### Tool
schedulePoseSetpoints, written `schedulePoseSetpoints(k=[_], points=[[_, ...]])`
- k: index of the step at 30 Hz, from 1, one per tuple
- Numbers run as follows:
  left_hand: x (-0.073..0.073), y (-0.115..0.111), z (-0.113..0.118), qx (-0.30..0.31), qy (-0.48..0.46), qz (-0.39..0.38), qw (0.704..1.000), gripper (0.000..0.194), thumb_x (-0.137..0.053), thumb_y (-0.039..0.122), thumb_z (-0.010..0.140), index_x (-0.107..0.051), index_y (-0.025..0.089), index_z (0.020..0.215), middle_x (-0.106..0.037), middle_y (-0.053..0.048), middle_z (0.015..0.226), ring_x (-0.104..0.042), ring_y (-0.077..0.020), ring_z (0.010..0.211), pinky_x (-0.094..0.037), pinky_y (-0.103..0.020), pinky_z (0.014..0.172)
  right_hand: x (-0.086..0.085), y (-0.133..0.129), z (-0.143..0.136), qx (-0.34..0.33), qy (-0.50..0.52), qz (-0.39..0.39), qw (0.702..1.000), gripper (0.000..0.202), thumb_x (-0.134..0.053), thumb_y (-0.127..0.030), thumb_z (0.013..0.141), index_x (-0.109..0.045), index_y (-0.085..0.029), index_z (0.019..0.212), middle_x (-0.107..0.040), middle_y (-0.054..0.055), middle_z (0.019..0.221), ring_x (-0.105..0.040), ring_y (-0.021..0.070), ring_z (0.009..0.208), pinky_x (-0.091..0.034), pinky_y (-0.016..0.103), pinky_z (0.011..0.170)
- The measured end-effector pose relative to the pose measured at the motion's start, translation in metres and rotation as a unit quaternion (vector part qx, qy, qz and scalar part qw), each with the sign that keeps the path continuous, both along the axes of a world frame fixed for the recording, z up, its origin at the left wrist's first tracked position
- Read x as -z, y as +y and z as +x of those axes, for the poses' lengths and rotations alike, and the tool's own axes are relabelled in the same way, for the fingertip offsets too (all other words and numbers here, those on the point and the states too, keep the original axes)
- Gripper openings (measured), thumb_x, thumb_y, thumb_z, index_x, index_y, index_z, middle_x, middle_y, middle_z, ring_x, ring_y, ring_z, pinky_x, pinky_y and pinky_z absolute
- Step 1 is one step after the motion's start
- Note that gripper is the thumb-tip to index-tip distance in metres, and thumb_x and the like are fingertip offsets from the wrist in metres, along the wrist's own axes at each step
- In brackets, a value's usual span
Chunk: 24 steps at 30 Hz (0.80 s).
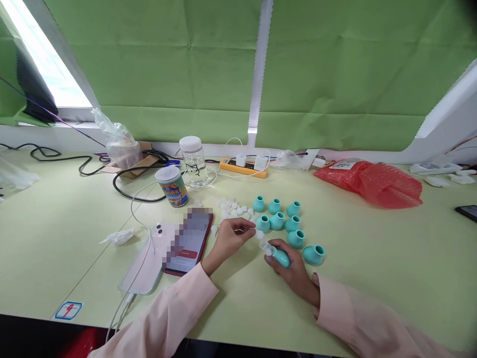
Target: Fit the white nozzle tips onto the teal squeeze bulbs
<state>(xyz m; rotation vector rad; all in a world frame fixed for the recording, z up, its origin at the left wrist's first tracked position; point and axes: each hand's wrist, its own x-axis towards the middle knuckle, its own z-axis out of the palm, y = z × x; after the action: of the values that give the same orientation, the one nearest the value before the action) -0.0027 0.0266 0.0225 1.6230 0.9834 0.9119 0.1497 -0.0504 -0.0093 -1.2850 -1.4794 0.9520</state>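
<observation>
My right hand (292,268) is wrapped around a teal squeeze bulb (282,257), held tilted with a translucent white part at its mouth pointing up and left. My left hand (231,239) is closed in a pinch, its thumb and forefinger at a small translucent white piece (260,233) just above that mouth. Several teal bulbs (277,221) stand on the table beyond and right of my hands, their open necks up. Behind my left hand lies a loose heap of small translucent white pieces (234,205).
Left of my hands lie a red-edged phone (191,243) and a pale phone (143,263) with a white cable. Farther back stand a printed can (173,188), a lidded clear jar (194,164) and an orange power strip (244,168). A red bubble-wrap bag (387,186) lies back right.
</observation>
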Motion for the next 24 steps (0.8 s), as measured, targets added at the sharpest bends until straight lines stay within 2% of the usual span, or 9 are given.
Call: schedulePoseSetpoints(k=[3, 8, 13, 19, 24], points=[[-0.003, 0.0034, -0.0035, 0.022, -0.102, -0.094, 0.99, 0.016, -0.063, 0.024, 0.06, -0.061, 0.011, 0.07, -0.058, -0.001, 0.056, -0.049, -0.0084, 0.05, -0.04, -0.021, 0.052, 0.0031, 0.0005, -0.0006, 0.013, 0.013, -0.019, 1.0, 0.019, -0.05, -0.034, 0.074, -0.048, -0.017, 0.082, -0.04, -0.004, 0.057, -0.034, 0.0059, 0.044, -0.031, 0.02, 0.043], [-0.0022, 0.0059, -0.0073, 0.064, -0.162, -0.129, 0.976, 0.014, -0.065, 0.022, 0.06, -0.06, 0.01, 0.065, -0.056, -0.001, 0.055, -0.049, -0.0075, 0.049, -0.039, -0.021, 0.051, 0.003, 0.0012, -0.0002, 0.026, 0.008, -0.018, 0.999, 0.02, -0.051, -0.036, 0.074, -0.05, -0.017, 0.081, -0.039, -0.005, 0.053, -0.034, 0.0064, 0.044, -0.03, 0.02, 0.042], [0.0009, 0.0053, -0.0057, 0.094, -0.168, -0.141, 0.971, 0.019, -0.068, 0.022, 0.056, -0.06, 0.01, 0.068, -0.055, 0.0, 0.055, -0.047, -0.0061, 0.047, -0.037, -0.019, 0.048, 0.0039, 0.0017, -0.0013, 0.03, -0.004, -0.022, 0.999, 0.024, -0.054, -0.039, 0.071, -0.052, -0.016, 0.08, -0.042, -0.004, 0.054, -0.035, 0.0064, 0.044, -0.031, 0.02, 0.041], [0.0005, 0.0024, -0.0054, 0.166, -0.145, -0.205, 0.954, 0.028, -0.066, 0.027, 0.059, -0.061, 0.01, 0.082, -0.055, 0.0, 0.055, -0.047, -0.0059, 0.046, -0.036, -0.019, 0.048, 0.0057, 0.0015, -0.0011, 0.036, -0.004, -0.019, 0.999, 0.024, -0.053, -0.038, 0.071, -0.053, -0.016, 0.081, -0.044, -0.002, 0.058, -0.035, 0.0059, 0.043, -0.031, 0.018, 0.039], [-0.0003, 0.0039, -0.0079, 0.154, -0.07, -0.139, 0.976, 0.029, -0.063, 0.031, 0.062, -0.064, 0.01, 0.081, -0.058, -0.003, 0.06, -0.05, -0.0084, 0.053, -0.038, -0.02, 0.053, 0.0028, 0.0018, -0.0011, 0.029, -0.018, -0.025, 0.999, 0.025, -0.051, -0.04, 0.072, -0.053, -0.016, 0.078, -0.044, -0.002, 0.056, -0.036, 0.0068, 0.044, -0.03, 0.019, 0.038]])
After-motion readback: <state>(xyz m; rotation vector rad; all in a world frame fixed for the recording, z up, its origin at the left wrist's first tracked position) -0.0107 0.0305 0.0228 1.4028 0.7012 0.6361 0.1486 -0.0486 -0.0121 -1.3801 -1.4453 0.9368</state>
